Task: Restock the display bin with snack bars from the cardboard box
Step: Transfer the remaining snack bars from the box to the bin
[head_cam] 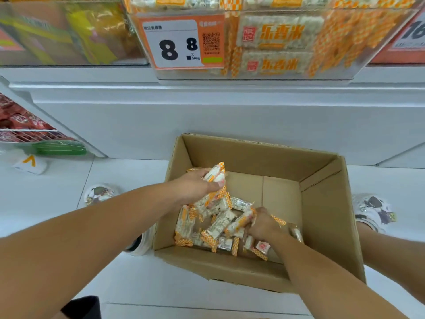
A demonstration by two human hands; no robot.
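Floor: white tiles (128, 176) under me, a white shelf base (230, 120) ahead.
Left side: a rack of red packets (20, 125) stands at the edge.
Left hand: my left hand (195, 184) hangs over the box, fingers curled round a bunch of snack bars (216, 173).
Right hand: my right hand (262, 224) is down in the pile, fingers closed on more bars.
Box: the cardboard box (326, 203) sits open on the floor, loose bars (213, 229) heaped in its near left corner.
Bin: the display bin (276, 44) above holds the same bars, with a price tag (181, 42) on its front.
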